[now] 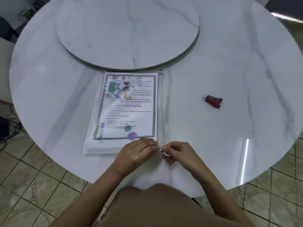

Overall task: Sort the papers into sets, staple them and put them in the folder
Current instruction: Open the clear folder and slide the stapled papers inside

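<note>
A clear zip folder (161, 104) lies on the white marble table (229, 66) in front of me, with a stack of papers (129, 108) inside; the top sheet has a dark patterned border and coloured drawings. The zip track runs along the folder's right edge. My left hand (137, 151) presses down on the folder's near right corner. My right hand (177, 152) pinches the white zip pull (164, 151) at the near end of the track. A red stapler (214, 101) lies on the table to the right, apart from both hands.
A round marble turntable (127, 30) sits in the table's middle, just beyond the folder. The table's near edge curves under my forearms. Tiled floor (32, 185) lies below, with cables at the far left.
</note>
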Tool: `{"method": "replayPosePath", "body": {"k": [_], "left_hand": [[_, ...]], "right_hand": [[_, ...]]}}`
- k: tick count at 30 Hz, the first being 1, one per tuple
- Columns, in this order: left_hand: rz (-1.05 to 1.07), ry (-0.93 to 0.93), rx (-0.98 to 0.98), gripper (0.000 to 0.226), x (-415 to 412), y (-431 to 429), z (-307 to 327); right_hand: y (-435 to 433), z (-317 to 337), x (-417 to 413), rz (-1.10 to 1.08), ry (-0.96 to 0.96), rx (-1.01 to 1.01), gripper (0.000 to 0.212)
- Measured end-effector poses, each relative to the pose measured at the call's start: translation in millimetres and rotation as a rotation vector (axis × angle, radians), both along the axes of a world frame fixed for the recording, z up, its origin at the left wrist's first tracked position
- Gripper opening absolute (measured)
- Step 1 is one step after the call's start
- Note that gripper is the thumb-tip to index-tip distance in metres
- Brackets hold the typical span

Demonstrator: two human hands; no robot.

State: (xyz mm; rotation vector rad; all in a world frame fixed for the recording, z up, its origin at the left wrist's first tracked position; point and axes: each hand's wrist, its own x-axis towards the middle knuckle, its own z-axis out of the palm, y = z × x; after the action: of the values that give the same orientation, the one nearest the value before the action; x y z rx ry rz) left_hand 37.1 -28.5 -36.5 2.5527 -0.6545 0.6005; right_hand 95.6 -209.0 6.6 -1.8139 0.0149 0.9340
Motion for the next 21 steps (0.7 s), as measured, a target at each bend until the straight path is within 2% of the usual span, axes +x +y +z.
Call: {"method": "replayPosePath", "body": {"k": [9,21], "left_hand": [[-0.007,-0.039,-0.064,0.01,4,-3,-3],[-0.107,-0.124,-0.095,0.007,1,-15,19]], "right_hand": [[10,0,8,-0.104,0.101,0.037,0.019],[24,-24,71,-0.244,-0.025,-0.003,0.018]]}}
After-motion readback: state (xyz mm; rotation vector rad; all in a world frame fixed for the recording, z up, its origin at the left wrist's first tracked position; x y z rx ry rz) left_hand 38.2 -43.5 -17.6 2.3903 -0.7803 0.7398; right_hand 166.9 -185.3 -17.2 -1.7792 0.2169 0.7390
